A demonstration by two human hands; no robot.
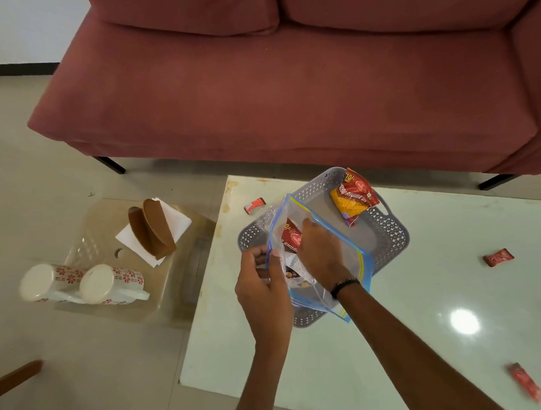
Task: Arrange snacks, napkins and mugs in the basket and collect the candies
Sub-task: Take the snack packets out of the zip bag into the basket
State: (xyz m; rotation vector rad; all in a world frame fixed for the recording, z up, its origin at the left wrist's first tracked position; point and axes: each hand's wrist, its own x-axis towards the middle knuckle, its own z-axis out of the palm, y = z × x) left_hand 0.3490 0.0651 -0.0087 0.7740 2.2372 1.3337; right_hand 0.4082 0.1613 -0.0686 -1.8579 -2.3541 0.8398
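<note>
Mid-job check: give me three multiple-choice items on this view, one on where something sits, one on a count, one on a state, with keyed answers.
1. Where do the two mugs stand?
A. in the basket
B. on the low glass table
C. on the sofa

2. How many red candies lie loose on the white table?
A. one
B. three
C. five

3. What is the right hand doing?
A. reaching into the zip bag
B. resting flat
C. lifting a mug

Answers: 1 B, upside down on the low glass table. 2 B, three wrappers lie outside the basket. 3 A, its fingers are inside the zip bag, whose rim the left hand pinches.
</note>
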